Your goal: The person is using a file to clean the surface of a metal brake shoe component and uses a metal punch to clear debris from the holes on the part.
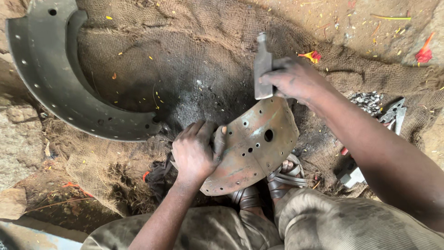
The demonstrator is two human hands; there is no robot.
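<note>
Right fingers point(277, 78) clamp hammer point(262, 65), upright; left fingers point(210, 139) grip curved plate point(259, 148).

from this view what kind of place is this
Probably an outdoor, ground-level metal repair spot. The person squats on burlap sacking over dirt, the left hand steadying a rusty curved plate, the right hand gripping a hammer; a pile of rivets lies nearby.

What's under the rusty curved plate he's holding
Under the curved plate show two sandalled feet at its near edge and burlap around it. What its far end rests on is covered, so the support cannot be seen.
</note>
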